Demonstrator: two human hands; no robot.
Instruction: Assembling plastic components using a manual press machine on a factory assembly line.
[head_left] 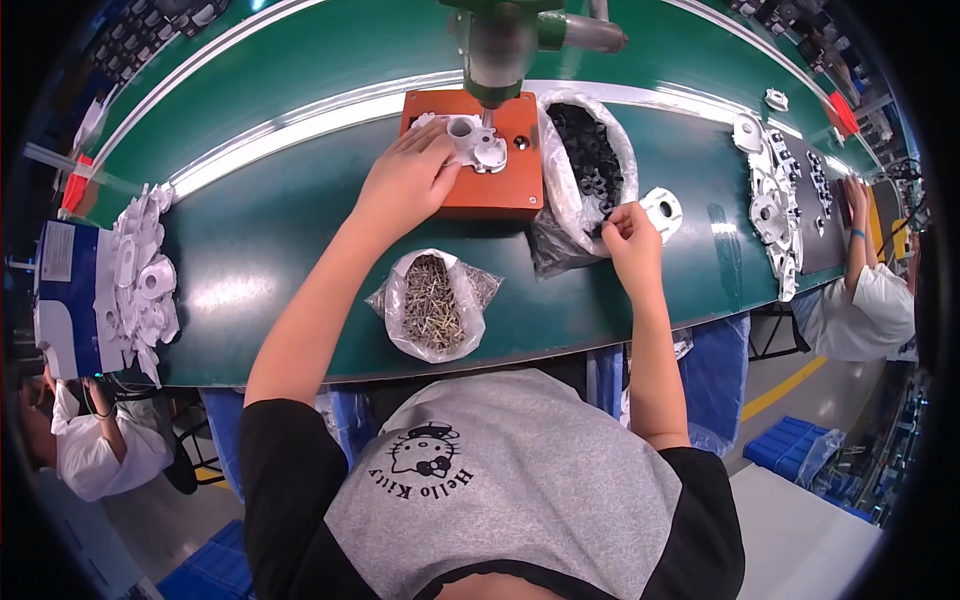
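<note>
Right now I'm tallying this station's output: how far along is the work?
Done: nothing finished is clearly told apart. In hand: the left hand steadies a white plastic part on the orange fixture under the hanging driver; the right hand is at the bag of black pieces. Left: a pile of white parts and the bag of screws.

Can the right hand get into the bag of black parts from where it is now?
Probably yes. The right hand sits at the near rim of the bag of black parts, whose mouth lies open with nothing across it. The left hand is away on the white part on the orange block.
</note>
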